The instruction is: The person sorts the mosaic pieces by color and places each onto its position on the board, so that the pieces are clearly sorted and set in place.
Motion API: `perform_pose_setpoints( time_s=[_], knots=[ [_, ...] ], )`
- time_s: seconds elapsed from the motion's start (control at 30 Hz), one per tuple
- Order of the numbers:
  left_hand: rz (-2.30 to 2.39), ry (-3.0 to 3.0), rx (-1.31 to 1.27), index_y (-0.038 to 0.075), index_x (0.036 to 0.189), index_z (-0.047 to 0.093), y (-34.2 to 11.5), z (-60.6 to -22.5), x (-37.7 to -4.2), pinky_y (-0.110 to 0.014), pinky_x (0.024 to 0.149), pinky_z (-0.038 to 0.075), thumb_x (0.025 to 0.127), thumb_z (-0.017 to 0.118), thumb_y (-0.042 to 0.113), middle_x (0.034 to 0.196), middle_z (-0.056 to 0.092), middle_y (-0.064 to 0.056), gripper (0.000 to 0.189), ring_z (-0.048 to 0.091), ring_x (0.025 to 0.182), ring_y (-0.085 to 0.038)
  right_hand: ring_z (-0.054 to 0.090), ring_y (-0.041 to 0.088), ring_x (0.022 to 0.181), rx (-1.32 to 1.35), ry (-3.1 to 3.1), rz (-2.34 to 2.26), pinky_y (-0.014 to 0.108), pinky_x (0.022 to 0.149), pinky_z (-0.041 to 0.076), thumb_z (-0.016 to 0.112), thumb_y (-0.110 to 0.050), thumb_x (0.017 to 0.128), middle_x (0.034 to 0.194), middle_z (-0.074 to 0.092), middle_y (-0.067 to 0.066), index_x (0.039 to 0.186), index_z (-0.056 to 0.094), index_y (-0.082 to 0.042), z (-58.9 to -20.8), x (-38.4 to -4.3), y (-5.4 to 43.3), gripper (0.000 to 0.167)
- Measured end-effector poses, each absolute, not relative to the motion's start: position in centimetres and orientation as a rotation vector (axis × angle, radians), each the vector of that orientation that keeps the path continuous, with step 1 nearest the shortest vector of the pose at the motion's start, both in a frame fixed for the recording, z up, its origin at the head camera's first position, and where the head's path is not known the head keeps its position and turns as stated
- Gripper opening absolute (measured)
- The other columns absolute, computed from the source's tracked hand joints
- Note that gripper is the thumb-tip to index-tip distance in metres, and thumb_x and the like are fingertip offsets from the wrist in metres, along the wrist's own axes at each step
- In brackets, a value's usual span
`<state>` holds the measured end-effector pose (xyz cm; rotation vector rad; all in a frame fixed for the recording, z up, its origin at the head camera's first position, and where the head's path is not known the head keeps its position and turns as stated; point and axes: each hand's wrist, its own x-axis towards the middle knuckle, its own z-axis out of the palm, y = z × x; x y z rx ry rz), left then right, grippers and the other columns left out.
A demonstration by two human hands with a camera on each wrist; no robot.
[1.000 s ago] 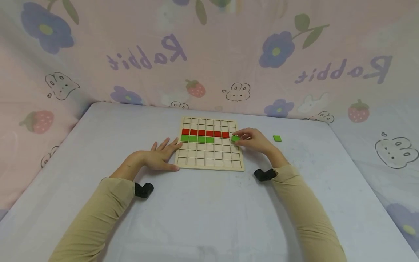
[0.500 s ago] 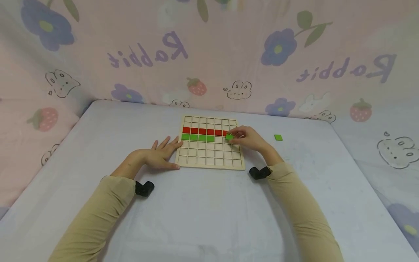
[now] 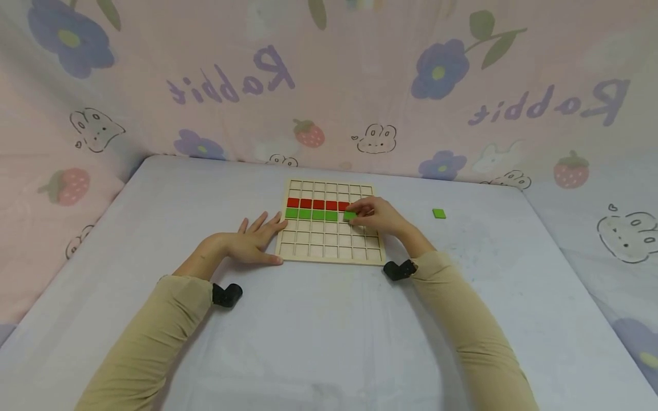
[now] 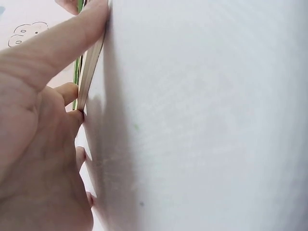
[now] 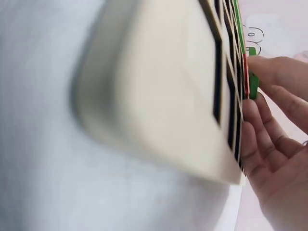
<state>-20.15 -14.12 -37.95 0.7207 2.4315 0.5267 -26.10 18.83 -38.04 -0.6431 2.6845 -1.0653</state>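
A wooden grid board [image 3: 316,252] lies on the table, with a row of red square tiles [image 3: 319,204] and below it a row of green square tiles [image 3: 311,214]. My right hand [image 3: 380,217] pinches a green tile [image 3: 349,216] over the green row, just right of the last laid one. In the right wrist view that green tile [image 5: 253,77] sits between thumb and fingers, close above the board [image 5: 168,96]. With fingers spread, my left hand [image 3: 252,245] rests at the board's left edge; its thumb and fingertips touch the edge in the left wrist view.
A single green tile [image 3: 439,213] lies on the white table [image 3: 319,331] to the right of the board. A printed cloth [image 3: 329,85] hangs behind the table. Black wrist cameras [image 3: 227,295] are strapped at both sleeves.
My right hand has moved left across the board with the green tile, from the right edge to beside the laid green tiles. My left hand stays at the board's edge.
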Motion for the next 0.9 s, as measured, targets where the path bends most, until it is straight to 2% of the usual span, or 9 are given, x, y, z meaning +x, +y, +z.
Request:
perform_pose_setpoints(
  time_s=[0.23,0.9],
  knots=[
    [0.539,2.430,0.725,0.013,0.155,-0.004,-14.10,-37.94,-20.15,-0.062,0.109,-0.019,0.093,0.057,0.046,0.159,-0.020,-0.013,0.094,-0.025,0.144,-0.035,0.054,0.019,0.082,-0.634,2.706,-1.049,0.029,0.072,0.043,0.073,-0.011,0.083,0.100,0.066,0.012,0.114,0.069,-0.003,-37.95,-26.00,18.37,0.032],
    [0.531,2.432,0.731,0.012,0.155,-0.003,-14.08,-37.89,-20.07,-0.062,0.110,-0.018,0.093,0.058,0.046,0.160,-0.018,-0.014,0.093,-0.024,0.144,-0.036,0.053,0.020,0.084,-0.577,2.718,-1.061,0.028,0.070,0.043,0.070,-0.010,0.085,0.096,0.063,0.010,0.114,0.069,-0.003,-37.99,-25.74,18.48,0.030]
  ],
)
